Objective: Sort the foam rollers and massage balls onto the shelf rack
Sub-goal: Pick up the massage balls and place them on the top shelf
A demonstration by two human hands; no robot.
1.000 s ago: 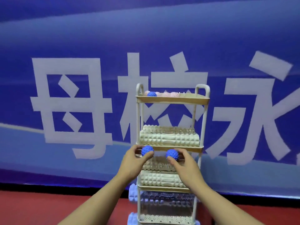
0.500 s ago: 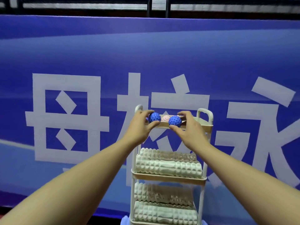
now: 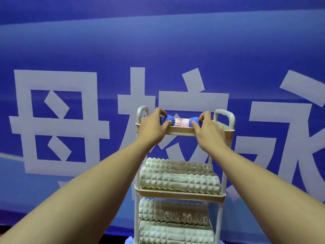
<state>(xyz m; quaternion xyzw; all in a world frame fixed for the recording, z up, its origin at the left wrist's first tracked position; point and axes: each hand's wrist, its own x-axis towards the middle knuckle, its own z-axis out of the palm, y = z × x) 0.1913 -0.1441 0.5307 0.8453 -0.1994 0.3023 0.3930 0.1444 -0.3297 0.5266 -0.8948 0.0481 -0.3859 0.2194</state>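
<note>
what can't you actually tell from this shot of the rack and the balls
Head view only:
- Top tray floor: hidden by its front wall, so whether the blue balls touch down is unclear.
- Left blue ball: partly covered by the left hand.
- Right blue ball: partly covered by the right hand.
- Pink balls: count unclear, hidden behind hands and wall.
- Lowest visible foam rollers: cut off by the bottom edge.

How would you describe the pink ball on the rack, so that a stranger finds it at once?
Find the white shelf rack standing before the blue banner, and look at its top tray. Two hands reach there, each holding a blue spiky ball. The pink ball lies in the tray between the left blue ball and the right blue ball; it is the pale one that no hand holds.
</note>
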